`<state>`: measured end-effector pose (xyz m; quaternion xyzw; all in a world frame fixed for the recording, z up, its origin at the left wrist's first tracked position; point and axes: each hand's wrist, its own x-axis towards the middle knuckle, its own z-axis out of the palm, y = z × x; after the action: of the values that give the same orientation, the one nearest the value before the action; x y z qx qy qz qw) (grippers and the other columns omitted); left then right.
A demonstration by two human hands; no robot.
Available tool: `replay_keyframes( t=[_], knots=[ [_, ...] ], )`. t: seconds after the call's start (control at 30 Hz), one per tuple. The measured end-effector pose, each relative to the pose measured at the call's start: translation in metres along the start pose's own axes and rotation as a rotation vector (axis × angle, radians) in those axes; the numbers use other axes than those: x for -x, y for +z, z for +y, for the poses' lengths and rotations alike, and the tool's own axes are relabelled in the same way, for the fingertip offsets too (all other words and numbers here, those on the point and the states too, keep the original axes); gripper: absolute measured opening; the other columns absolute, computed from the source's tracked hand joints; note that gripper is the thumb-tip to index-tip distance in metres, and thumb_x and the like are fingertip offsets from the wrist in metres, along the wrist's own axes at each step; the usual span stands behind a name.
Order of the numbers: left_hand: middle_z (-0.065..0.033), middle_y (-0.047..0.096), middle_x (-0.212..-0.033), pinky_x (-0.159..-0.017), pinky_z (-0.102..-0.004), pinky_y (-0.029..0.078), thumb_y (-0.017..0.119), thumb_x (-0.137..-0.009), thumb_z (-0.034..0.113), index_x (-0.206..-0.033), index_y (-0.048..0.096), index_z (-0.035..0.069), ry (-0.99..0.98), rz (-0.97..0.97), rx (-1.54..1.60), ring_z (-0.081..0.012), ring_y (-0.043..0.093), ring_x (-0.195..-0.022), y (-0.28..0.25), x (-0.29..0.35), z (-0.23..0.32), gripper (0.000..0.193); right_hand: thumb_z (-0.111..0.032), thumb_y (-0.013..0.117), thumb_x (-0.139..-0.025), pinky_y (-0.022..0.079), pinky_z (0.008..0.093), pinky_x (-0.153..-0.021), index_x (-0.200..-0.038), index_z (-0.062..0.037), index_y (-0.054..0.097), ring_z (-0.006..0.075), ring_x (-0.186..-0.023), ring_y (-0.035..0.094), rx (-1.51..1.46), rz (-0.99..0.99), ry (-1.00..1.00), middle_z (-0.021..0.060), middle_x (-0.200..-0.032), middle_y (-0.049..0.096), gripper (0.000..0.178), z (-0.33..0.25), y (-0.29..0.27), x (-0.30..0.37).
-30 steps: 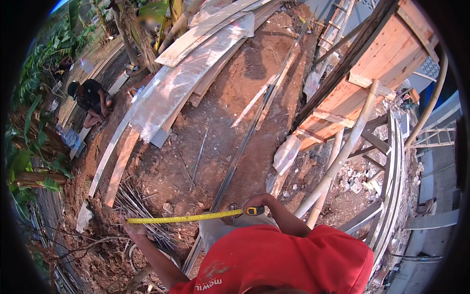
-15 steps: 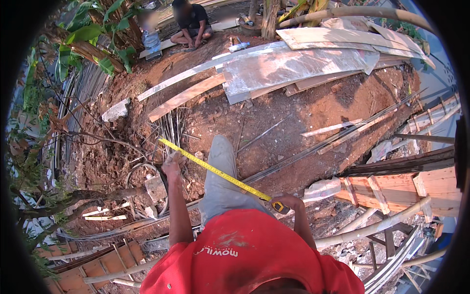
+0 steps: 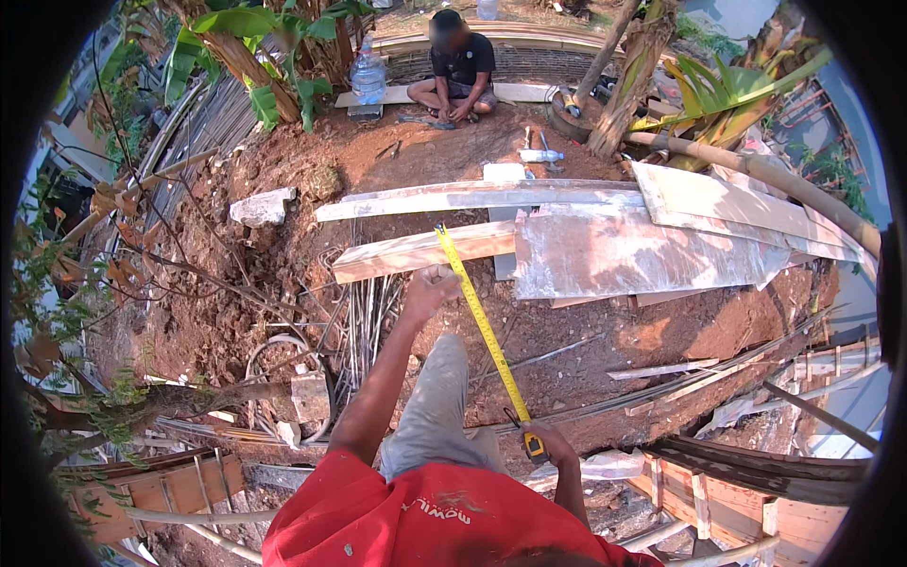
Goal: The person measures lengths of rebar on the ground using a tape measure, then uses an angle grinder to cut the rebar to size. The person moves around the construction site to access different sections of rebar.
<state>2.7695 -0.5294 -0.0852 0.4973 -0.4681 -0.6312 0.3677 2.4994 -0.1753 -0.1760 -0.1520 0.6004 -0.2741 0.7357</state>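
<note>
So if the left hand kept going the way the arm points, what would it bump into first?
Probably the wooden plank lying just beyond the left hand, which holds the yellow tape. Depth is hard to judge, so the hand may pass above it.

Outdoor construction site on bare ground. Red-brown excavated earth (image 3: 661, 331) underfoot, uneven and strewn with debris. Long timber planks (image 3: 420, 250) and pale sheet panels (image 3: 642, 250) laid flat across the soil. Bundles of thin steel rods (image 3: 368, 317) lying beside the planks. Wooden formwork frames (image 3: 746, 496) stacked at the lower right, more timber framing at the lower left. Broken concrete block (image 3: 262, 206) resting on the dirt. Banana plants (image 3: 255, 38) and tree trunks (image 3: 628, 80) along the far edge. Yellow tape measure (image 3: 482, 326) stretched out over the ground. Second person (image 3: 460, 66) seated on a board at the far side, large water bottle (image 3: 367, 76) nearby.
</note>
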Motion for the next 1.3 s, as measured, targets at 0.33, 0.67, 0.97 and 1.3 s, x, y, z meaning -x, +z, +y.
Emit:
replay_keyframes(
  t=[0.33,0.67,0.97,1.3],
  knots=[
    [-0.0059,0.075,-0.096,-0.083,-0.0331,0.054,0.075,-0.092,0.025,-0.101,0.075,0.000,-0.133,-0.558,-0.655,-0.0123,0.067,-0.089,-0.073,-0.047,0.163,0.027,-0.036,0.069,-0.093,0.047,0.0267,-0.060,-0.095,-0.0093,0.070,0.0087,-0.066,0.057,-0.071,0.014,-0.021,-0.0027,-0.075,0.059,0.027,-0.226,0.131,-0.008],
    [-0.0018,0.069,-0.082,-0.067,-0.0273,0.049,0.071,-0.093,0.018,-0.095,0.071,0.003,-0.041,0.235,-0.094,-0.0097,0.060,-0.072,-0.198,-0.102,0.217,0.015,-0.034,0.064,-0.088,0.050,0.0340,-0.066,-0.087,-0.0025,0.073,0.0172,-0.073,0.065,0.180,0.170,-0.045,0.0077,-0.080,0.069,0.033,-0.205,0.050,-0.033],
    [-0.0058,0.063,-0.088,-0.060,-0.0379,0.049,0.047,-0.099,0.032,-0.093,0.060,0.013,-0.918,0.420,0.186,-0.0254,0.063,-0.079,-0.246,0.148,-0.034,0.024,-0.023,0.066,-0.083,0.053,0.0370,-0.061,-0.083,-0.0056,0.075,0.0214,-0.063,0.065,0.141,0.164,0.120,0.0088,-0.076,0.069,0.020,-0.180,-0.006,-0.064],
    [-0.0092,0.069,-0.097,-0.066,-0.0376,0.054,0.052,-0.099,0.030,-0.116,0.065,0.008,-1.002,0.184,-0.169,-0.0259,0.067,-0.081,-0.227,0.208,-0.036,0.031,-0.022,0.060,-0.087,0.052,0.0366,-0.065,-0.092,-0.0039,0.074,0.0185,-0.072,0.064,0.114,0.289,-0.115,0.0077,-0.082,0.068,0.023,-0.220,0.029,-0.100]
  ],
)
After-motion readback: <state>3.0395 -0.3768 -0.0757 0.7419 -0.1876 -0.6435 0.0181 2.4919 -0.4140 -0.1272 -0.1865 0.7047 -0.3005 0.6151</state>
